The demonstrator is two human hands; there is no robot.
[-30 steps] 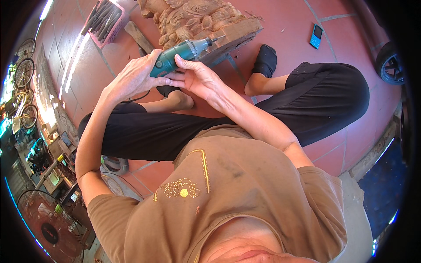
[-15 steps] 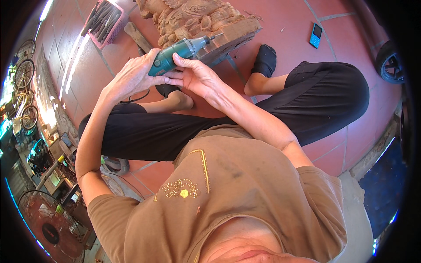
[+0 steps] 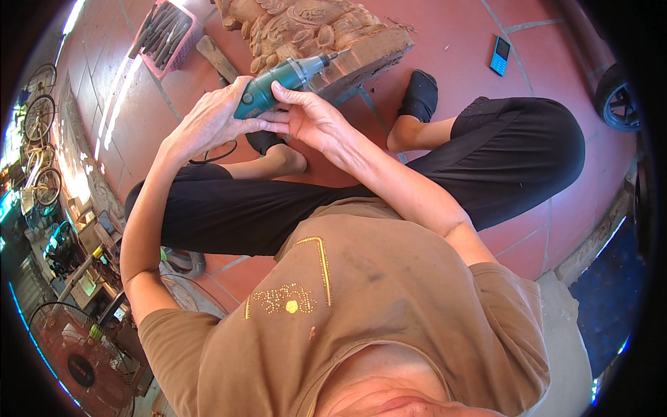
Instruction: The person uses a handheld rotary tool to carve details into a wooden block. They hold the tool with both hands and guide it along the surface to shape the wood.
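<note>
Between my two hands is a green electric die grinder [image 3: 269,89] with a grey front collar and a thin bit pointing up to the right. My left hand [image 3: 214,115] wraps round its rear end. Nearer the collar, my right hand [image 3: 316,119] grips the body, its thumb lying along the top and its fingers underneath. Just beyond the tool lies a carved wooden piece [image 3: 306,31] with a flat block edge on its right. The bit overlaps that block in the picture; whether they touch I cannot tell.
A pink basket [image 3: 182,52] of chisel-like tools stands at the far left, with a wooden mallet-like stick [image 3: 217,59] beside it. A blue keypad phone [image 3: 499,55] lies on the red tiles [image 3: 458,76]. At right is a black wheel [image 3: 618,104]; a fan [image 3: 80,368] stands lower left.
The die grinder has tipped very slightly, its bit a little higher and further left. Both hands keep the same hold.
</note>
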